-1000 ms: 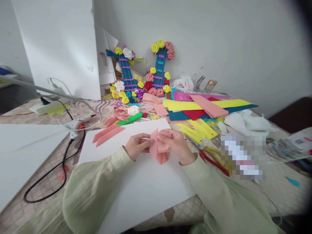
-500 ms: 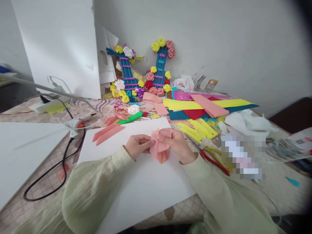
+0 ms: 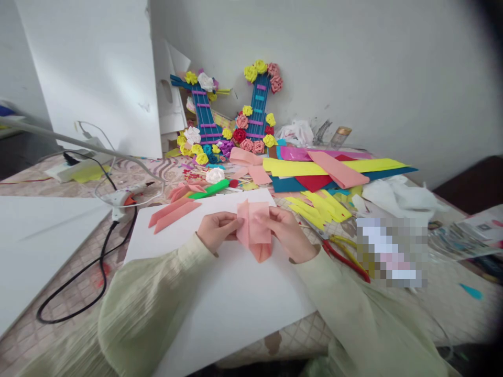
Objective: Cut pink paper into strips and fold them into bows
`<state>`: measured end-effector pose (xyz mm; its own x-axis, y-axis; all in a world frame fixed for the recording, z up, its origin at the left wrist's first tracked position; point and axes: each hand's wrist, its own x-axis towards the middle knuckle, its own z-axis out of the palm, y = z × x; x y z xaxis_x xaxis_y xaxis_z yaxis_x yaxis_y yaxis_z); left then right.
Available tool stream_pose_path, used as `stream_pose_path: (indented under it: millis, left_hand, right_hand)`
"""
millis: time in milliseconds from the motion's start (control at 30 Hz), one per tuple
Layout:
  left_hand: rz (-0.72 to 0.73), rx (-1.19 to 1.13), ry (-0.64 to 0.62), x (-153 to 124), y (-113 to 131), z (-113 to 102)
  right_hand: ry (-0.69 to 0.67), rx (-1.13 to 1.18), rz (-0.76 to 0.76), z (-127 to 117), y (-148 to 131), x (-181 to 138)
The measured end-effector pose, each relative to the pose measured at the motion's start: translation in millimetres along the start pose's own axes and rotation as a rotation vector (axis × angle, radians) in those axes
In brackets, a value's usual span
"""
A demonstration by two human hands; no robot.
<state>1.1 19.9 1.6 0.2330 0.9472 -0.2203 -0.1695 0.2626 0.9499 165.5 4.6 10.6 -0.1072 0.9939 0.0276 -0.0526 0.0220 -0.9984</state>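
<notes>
- Where your two hands meet above the white board (image 3: 236,303), you hold one pink folded paper (image 3: 254,226) between them, just above the board's far half.
- The paper is salmon pink and matte. It shows a flat squarish upper panel with a lengthwise crease, and a folded point hangs from its lower edge toward you.
- Your left hand (image 3: 214,231) has its fingers curled in, and thumb and fingertips are pinched on the paper's left edge.
- Your right hand (image 3: 290,234) is likewise closed, with its fingers gripping the right edge and partly behind the panel.
- Pale green sleeves cover both of your forearms to the wrists.
- Writing: the printed sheets (image 3: 471,230) at the right edge are too small to read, and a pixelated patch (image 3: 393,251) hides whatever lies there.
- Two pink strips (image 3: 173,213) lie on the board's far left corner, well apart from your hands.
- A glue gun (image 3: 122,199) rests left of the board, and its black cord (image 3: 90,272) loops across the patterned tablecloth.
- A green marker (image 3: 208,191) lies just beyond the board's far edge.
- Yellow strips (image 3: 318,207) sit near your right hand, and red-handled pliers (image 3: 346,259) lie beside your right wrist.
- A stack of coloured sheets (image 3: 314,175) spreads behind them.
- Two blue ladder shapes with paper roses (image 3: 257,110) lean on the wall.
- Nothing stands between your hands and the paper.
</notes>
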Motion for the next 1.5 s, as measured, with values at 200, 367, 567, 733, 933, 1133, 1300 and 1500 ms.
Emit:
stream_pose_path:
  millis: [200, 367, 567, 733, 933, 1133, 1300, 1500]
  left_hand:
    - [0.012, 0.014, 0.044, 1, 0, -2]
    - [0.023, 0.036, 0.067, 1, 1, -2]
    - [0.051, 0.043, 0.113, 2, 3, -4]
    - [0.057, 0.037, 0.132, 4, 2, -5]
    - [0.051, 0.031, 0.126, 6, 1, -6]
    - [0.014, 0.051, -0.022, 3, -2, -2]
    - [-0.012, 0.073, -0.096, 0, -4, 3]
    - [0.025, 0.089, -0.081, 0, 0, 1]
  right_hand:
    - [-0.020, -0.042, 0.019, 2, 1, 0]
    - [0.002, -0.127, -0.025, 4, 0, 0]
    - [0.041, -0.202, -0.026, 1, 3, 2]
    - [0.009, -0.214, -0.010, -1, 4, 1]
    - [0.002, -0.219, -0.017, 1, 4, 1]
    - [0.003, -0.161, -0.028, 0, 4, 1]
    - [-0.018, -0.068, 0.064, 4, 3, -2]
    - [0.145, 0.079, 0.058, -17, -11, 4]
